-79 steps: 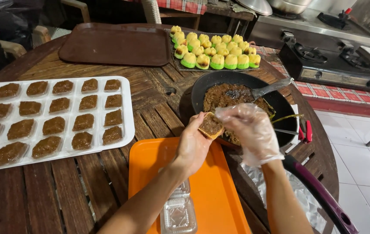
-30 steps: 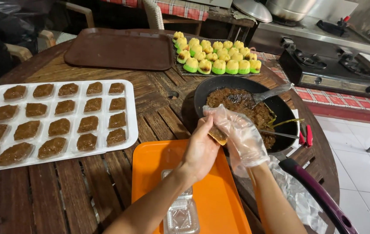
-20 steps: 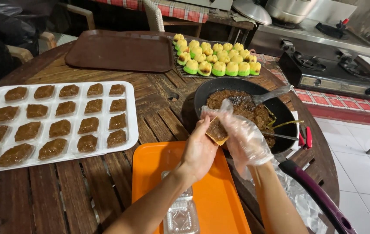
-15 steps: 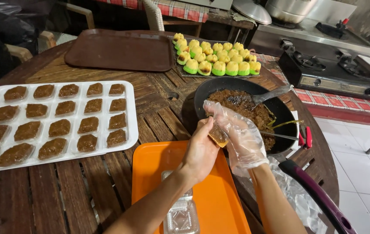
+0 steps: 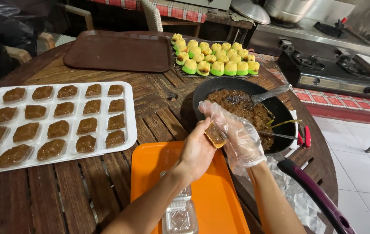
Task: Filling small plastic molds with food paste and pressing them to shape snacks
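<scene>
Brown, sticky filling in a small clear plastic cup — gripped by the bare left hand, pressed on from above by the right hand in a thin transparent glove, fingers curled over the cup's far edge. Held just above the near rim of the black frying pan heaped with the same dark paste, over the top of the orange plastic tray. Well to the left on the slatted wooden table — a white moulded tray of filled brown pieces.
</scene>
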